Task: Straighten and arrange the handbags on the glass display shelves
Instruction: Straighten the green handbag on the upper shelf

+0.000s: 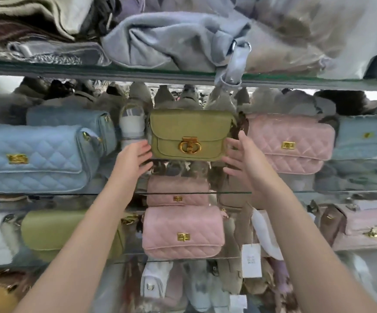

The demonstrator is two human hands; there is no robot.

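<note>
A small olive-green handbag (189,132) with a round gold clasp stands upright on the middle glass shelf (273,192), facing me. My left hand (134,158) is at its lower left corner with fingers spread, and I cannot tell whether they touch it. My right hand (239,159) is open just off its lower right corner. A quilted blue bag (36,158) lies to the left and a quilted pink bag (291,143) to the right on the same shelf.
Folded grey and blue fabric bags (171,41) fill the top shelf, one strap (232,64) hanging over its edge. Below stand a green bag (54,231), a pink quilted bag (183,232), a mauve bag (361,229) and a paper tag (252,259).
</note>
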